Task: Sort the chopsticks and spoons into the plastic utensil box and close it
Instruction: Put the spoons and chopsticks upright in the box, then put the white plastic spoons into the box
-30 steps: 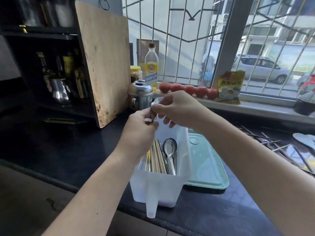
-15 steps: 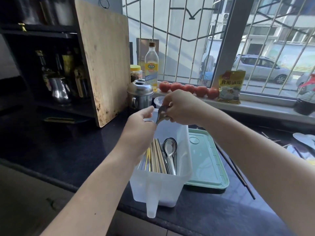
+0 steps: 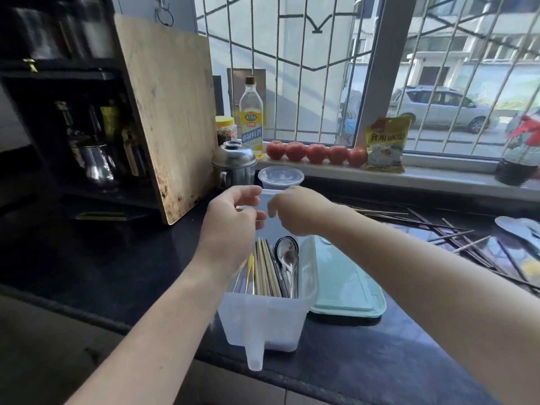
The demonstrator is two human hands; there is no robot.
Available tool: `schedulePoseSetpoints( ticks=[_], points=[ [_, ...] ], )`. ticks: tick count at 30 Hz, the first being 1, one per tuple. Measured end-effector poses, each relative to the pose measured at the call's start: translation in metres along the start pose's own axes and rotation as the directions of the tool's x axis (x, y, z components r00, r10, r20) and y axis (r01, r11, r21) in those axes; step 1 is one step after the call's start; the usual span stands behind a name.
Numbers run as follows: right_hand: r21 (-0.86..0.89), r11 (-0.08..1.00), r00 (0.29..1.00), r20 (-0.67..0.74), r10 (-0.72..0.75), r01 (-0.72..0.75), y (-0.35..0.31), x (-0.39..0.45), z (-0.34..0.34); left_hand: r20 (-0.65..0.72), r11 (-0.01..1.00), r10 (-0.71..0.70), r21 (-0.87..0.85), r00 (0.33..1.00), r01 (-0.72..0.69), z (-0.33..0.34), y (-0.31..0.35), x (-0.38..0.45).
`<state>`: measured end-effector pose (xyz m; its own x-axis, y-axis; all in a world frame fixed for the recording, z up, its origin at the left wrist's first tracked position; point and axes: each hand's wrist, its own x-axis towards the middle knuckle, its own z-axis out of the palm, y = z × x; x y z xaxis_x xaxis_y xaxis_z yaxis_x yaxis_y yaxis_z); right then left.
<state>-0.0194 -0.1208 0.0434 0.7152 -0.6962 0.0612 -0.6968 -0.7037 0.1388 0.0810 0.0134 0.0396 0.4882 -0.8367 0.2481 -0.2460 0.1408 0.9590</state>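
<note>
The translucent plastic utensil box stands open at the counter's front edge. Wooden chopsticks lie in it on the left and metal spoons on the right. Its pale green lid lies flat on the counter just right of the box. My left hand hovers at the box's far left corner, fingers loosely curved, holding nothing I can see. My right hand hangs over the far end with its fingers drooping and empty. Several loose chopsticks and a white spoon lie on the counter at the right.
Behind the box stand a round clear tub and a steel pot. A wooden cutting board leans against a dark shelf on the left. An oil bottle, tomatoes and a yellow packet line the windowsill.
The spoon my right hand held half a second ago has left it, and that hand now hangs empty over the box. My left hand has spread its fingers a little.
</note>
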Motion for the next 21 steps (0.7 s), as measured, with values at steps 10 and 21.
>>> schedulePoseSetpoints(
  ticks=[10,21],
  points=[
    [0.464,0.872,0.917,-0.260,0.302,-0.156,0.065,-0.146,0.011,0.232,0.894,0.388,0.141,0.892,-0.426,0.120,0.058,-0.066],
    [0.695,0.370,0.412,-0.117,0.904,-0.616,0.238,-0.429,0.123,0.647,0.781,0.323,0.229,0.691,-0.581,0.359,-0.035,-0.157]
  ],
)
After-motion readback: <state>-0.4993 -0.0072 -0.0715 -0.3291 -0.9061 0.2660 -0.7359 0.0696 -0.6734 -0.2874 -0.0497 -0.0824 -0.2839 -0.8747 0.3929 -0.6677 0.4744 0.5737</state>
